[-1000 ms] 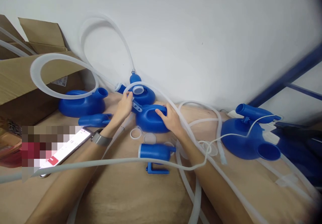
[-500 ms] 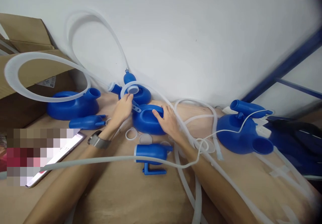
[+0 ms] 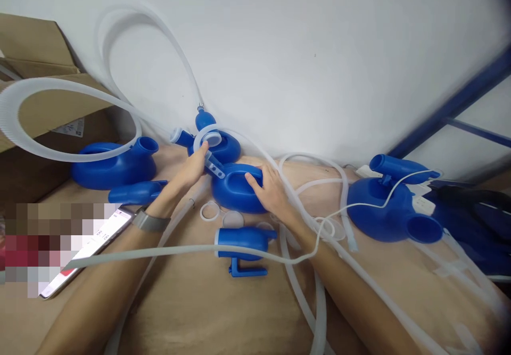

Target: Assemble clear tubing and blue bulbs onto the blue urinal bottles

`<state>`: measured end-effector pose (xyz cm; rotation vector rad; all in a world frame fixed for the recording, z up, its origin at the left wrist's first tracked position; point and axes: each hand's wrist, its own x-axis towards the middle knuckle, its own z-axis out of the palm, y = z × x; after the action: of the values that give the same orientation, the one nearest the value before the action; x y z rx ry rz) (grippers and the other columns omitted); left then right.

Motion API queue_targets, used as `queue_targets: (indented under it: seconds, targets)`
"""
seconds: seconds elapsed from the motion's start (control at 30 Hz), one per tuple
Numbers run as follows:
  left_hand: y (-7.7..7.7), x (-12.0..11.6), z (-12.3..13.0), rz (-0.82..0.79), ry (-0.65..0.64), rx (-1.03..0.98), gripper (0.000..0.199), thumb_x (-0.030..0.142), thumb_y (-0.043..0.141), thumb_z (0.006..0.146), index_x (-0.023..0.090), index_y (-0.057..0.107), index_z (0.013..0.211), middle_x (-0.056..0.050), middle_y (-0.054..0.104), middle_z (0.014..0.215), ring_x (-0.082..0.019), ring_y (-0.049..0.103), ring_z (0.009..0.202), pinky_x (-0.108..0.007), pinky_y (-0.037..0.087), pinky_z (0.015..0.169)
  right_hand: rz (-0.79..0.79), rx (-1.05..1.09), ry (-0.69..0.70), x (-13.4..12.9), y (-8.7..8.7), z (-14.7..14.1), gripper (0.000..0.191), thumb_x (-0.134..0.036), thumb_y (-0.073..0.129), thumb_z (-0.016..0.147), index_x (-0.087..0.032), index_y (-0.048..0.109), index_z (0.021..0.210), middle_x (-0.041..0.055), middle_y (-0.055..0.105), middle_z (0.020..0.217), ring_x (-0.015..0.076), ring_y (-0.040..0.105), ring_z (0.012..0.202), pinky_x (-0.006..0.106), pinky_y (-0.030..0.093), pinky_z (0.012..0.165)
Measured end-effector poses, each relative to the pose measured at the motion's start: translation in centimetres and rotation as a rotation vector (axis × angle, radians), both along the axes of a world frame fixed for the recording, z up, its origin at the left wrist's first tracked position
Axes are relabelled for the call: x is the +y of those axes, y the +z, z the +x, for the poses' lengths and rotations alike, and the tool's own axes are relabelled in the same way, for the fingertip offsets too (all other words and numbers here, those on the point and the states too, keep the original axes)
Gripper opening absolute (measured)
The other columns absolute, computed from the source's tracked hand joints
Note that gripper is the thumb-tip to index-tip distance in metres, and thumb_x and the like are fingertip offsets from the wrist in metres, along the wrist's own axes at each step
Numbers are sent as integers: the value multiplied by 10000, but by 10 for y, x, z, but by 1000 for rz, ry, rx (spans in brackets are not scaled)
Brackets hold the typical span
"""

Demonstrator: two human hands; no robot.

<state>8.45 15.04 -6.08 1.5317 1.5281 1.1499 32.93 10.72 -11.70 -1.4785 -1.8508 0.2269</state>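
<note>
A blue plastic urinal bottle with a loop handle stands on the table in front of me. My right hand steadies it, with the fingers around the handle side and the thumb on top. At the bottle's left end, my left hand is closed around a whitish cap. A translucent strap with holes hangs down from there towards the bottle. My fingers hide part of the bottle's mouth. Directly behind is another blue bottle, fitted with a hose.
Blue bottles stand left and right. In front lies a blue funnel-shaped piece, near clear rings. A pale cable crosses the foreground. A phone lies left, before a cardboard box. Hoses trail right.
My left wrist has turned, so the watch face no longer shows. The strap below my left hand shows more fully. My right hand stays on the bottle. The view has shifted slightly.
</note>
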Motion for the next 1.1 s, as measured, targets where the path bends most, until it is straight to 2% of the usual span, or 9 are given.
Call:
queue_targets:
  seconds: [0.07, 0.17, 0.23, 0.3, 0.4, 0.53, 0.73, 0.93, 1.1]
  targets:
    - [6, 1, -10, -56, -111, -24, 709, 768, 416, 981, 194, 769, 1203, -171, 806, 1030, -370, 755, 1031, -447, 619, 786, -6, -13, 25, -1, 2, 5, 542, -683, 439, 1061, -215, 661, 1219, 166, 726, 1291, 378, 635, 1278, 566, 478, 1140]
    - [13, 2, -22, -67, -242, 10, 588, 706, 667, 873, 224, 807, 1180, -127, 816, 1067, -326, 755, 997, -393, 611, 804, 11, -16, 44, -1, 2, 11, 550, -696, 440, 1055, -219, 668, 1209, 161, 729, 1273, 374, 635, 1279, 556, 478, 1148]
    - [15, 1, -26, -13, -267, 60, 504, 639, 768, 818, 254, 822, 1139, -85, 813, 1083, -291, 731, 960, -357, 579, 815, 24, -11, 41, 0, 1, 12, 560, -706, 442, 1050, -221, 670, 1210, 161, 733, 1264, 376, 635, 1276, 557, 483, 1144]
    - [13, 1, -24, 47, -249, 108, 427, 595, 803, 801, 258, 826, 1063, -49, 798, 965, -251, 684, 829, -338, 537, 777, 31, -9, 33, 0, -1, 11, 567, -708, 441, 1048, -217, 670, 1214, 165, 733, 1266, 381, 634, 1273, 561, 486, 1139]
    - [6, 0, -13, 123, -181, 123, 264, 497, 772, 824, 244, 778, 897, -5, 703, 755, -218, 592, 705, -334, 481, 736, 37, -14, 29, -1, -4, 10, 579, -702, 434, 1052, -199, 671, 1216, 180, 727, 1281, 388, 632, 1268, 567, 484, 1138]
    - [-7, 1, 6, 200, -79, 13, 158, 374, 590, 877, 239, 659, 832, -1, 663, 803, -220, 599, 798, -328, 464, 757, 55, -13, 25, -1, -5, 11, 563, -693, 426, 1058, -206, 677, 1186, 175, 731, 1250, 387, 633, 1228, 577, 492, 1114]
    - [-20, 4, 19, 198, -19, -210, 181, 392, 557, 822, 224, 626, 827, -26, 668, 824, -201, 621, 754, -311, 499, 678, 71, 4, 37, 1, -5, 13, 532, -685, 456, 1052, -218, 687, 1157, 153, 746, 1181, 370, 649, 1168, 554, 519, 1071]
    - [-19, 6, 21, 189, 17, -278, 188, 392, 556, 778, 217, 622, 800, -62, 715, 831, -219, 689, 808, -323, 563, 721, 57, -10, 52, 2, -3, 13, 532, -688, 443, 1057, -221, 682, 1142, 152, 739, 1185, 368, 650, 1188, 539, 514, 1074]
    - [-3, 2, 9, 138, -71, -103, 183, 379, 619, 791, 204, 666, 770, -68, 742, 814, -246, 714, 801, -342, 569, 734, 53, -13, 63, 1, -2, 14, 525, -689, 450, 1055, -230, 682, 1158, 144, 735, 1197, 363, 639, 1216, 538, 502, 1107]
